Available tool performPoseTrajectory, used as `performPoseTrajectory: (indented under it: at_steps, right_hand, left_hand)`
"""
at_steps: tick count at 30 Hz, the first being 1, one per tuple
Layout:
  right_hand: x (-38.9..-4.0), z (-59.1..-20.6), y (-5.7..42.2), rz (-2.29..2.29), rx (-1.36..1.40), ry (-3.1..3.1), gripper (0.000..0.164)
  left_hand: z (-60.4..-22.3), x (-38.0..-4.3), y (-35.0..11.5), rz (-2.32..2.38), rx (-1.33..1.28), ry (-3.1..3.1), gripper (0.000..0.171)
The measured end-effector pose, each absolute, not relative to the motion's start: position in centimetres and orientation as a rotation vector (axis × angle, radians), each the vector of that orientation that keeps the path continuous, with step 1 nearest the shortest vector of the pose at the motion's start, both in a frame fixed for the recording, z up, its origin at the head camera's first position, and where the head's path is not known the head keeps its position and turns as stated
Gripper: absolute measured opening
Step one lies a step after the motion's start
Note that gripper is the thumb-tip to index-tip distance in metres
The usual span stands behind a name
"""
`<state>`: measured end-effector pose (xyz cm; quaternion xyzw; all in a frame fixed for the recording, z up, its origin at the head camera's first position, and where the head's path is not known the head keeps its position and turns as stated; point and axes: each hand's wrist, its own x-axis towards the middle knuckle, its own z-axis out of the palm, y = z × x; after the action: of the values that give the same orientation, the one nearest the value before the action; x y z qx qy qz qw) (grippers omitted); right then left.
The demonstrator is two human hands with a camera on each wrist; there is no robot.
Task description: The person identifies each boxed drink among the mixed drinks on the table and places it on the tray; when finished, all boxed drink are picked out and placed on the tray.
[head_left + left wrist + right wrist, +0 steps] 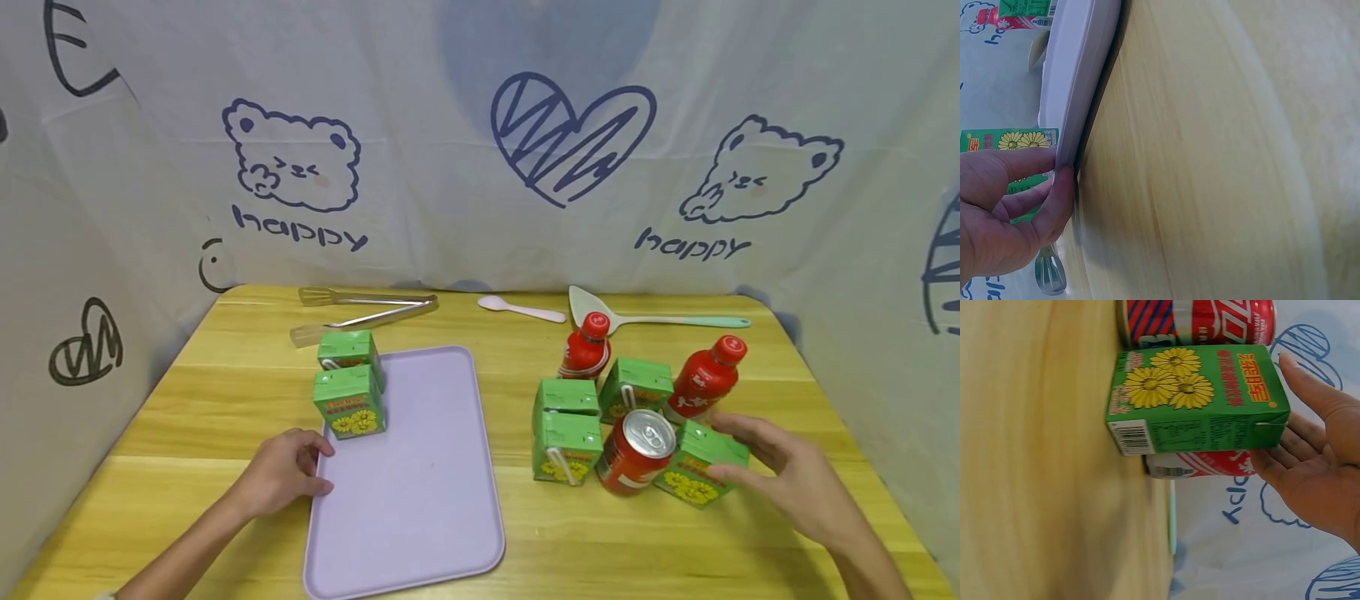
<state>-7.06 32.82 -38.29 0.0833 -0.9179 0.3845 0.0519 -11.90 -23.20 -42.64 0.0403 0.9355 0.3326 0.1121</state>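
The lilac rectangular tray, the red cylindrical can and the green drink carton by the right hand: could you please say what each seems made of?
The lilac rectangular tray looks like moulded plastic, fairly matt, evenly coloured with a rounded rim. The red cylindrical can appears metal, its lid shiny silver. The green box-shaped drink carton is probably coated paperboard, with flat printed faces.

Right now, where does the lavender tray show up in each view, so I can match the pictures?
Head: the lavender tray lies mostly left of centre, lower half, the left hand at its left edge.
Left wrist: upper left, running down from the top edge; that hand pinches its rim.
Right wrist: not in it.
Shared landmark: the wooden table shows in all three.
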Motion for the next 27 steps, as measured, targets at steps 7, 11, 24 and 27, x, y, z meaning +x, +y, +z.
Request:
performPoseTrajectory:
  at_steps: [7,11,24,27]
  right_hand:
    - [-6.5,-39.7,32.9,1.177,0.202,-2.752,0.053]
    - [-6.5,-40.0,32.9,1.158,0.146,-2.748,0.052]
    - [-6.2,-40.0,32.4,1.153,0.094,-2.711,0.048]
    - [-6.1,-40.0,32.3,1.152,0.089,-2.703,0.049]
  left_hand:
    - [-42.5,-11.9,-23.3,0.975,0.139,2.749,0.038]
    - [-42.6,-11.9,-23.3,0.972,0.141,2.755,0.038]
    - [-42.5,-11.9,-23.3,0.968,0.156,2.757,0.038]
    - [-42.5,-12.0,-23.3,0.965,0.155,2.754,0.038]
